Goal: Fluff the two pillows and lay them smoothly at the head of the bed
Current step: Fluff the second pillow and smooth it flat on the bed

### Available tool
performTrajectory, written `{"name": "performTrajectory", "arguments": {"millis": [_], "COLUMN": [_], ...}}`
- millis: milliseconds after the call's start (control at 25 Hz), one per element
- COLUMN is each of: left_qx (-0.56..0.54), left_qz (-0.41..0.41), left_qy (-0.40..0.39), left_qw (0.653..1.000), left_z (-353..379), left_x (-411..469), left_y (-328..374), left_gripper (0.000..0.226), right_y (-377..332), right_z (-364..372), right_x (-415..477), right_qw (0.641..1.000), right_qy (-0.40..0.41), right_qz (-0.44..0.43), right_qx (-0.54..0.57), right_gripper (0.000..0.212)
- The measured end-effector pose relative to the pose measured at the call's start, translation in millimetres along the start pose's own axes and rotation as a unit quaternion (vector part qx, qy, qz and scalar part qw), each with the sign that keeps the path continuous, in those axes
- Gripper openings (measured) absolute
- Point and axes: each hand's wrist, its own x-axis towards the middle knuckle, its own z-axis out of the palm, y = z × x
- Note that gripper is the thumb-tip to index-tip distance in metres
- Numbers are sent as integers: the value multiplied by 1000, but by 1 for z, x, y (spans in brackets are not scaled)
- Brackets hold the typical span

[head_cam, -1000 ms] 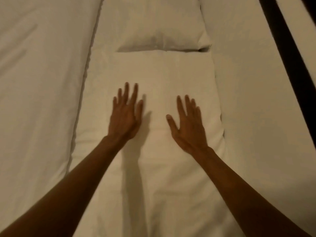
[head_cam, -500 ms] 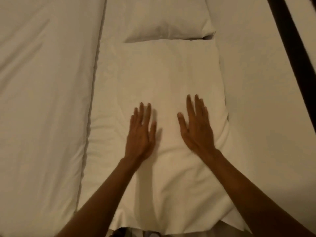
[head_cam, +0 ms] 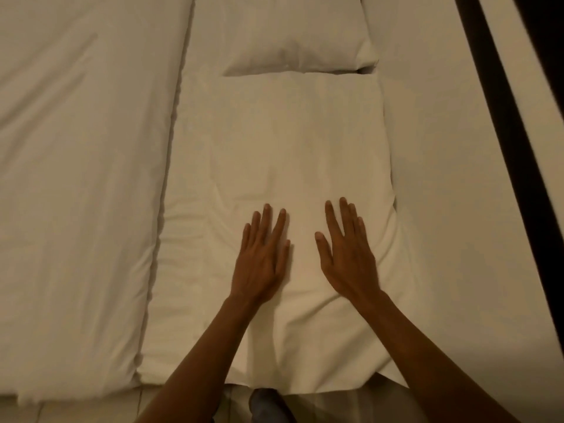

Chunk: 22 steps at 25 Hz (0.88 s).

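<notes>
While both palms lie flat on the near pillow (head_cam: pixel 283 166) at the centre of the frame, you are in the smoothing step. Your left hand (head_cam: pixel 261 261) has its fingers straight and close together; your right hand (head_cam: pixel 348 254) has them slightly fanned, thumb out, gripping nothing. The far pillow (head_cam: pixel 293 35) sits at the upper centre, touching the near one's top edge. Creases show to the left of your left hand, so the next stroke should probably sweep outward that way.

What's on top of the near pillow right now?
Both hands lie flat, palms down, on the near pillow: left hand, right hand. Nothing else rests on it. The fabric under the palms is hidden.
</notes>
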Motion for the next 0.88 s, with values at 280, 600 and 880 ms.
{"name": "performTrajectory", "arguments": {"millis": [280, 600, 880], "left_qx": [2, 37, 36], "left_qz": [-85, -11, -8], "left_qy": [18, 13, 11], "left_qw": [996, 999, 999], "left_z": [1, 23, 25], "left_x": [-12, -23, -22], "left_y": [-16, 1, -1], "left_gripper": [56, 59, 59], "right_y": [23, 30, 38], "right_z": [-7, -4, 0], "right_x": [-12, -12, -41], "right_qw": [999, 1000, 990], "right_qy": [-4, 6, 88], "right_qz": [46, 19, 103], "right_qx": [3, -10, 31], "right_gripper": [60, 61, 54]}}
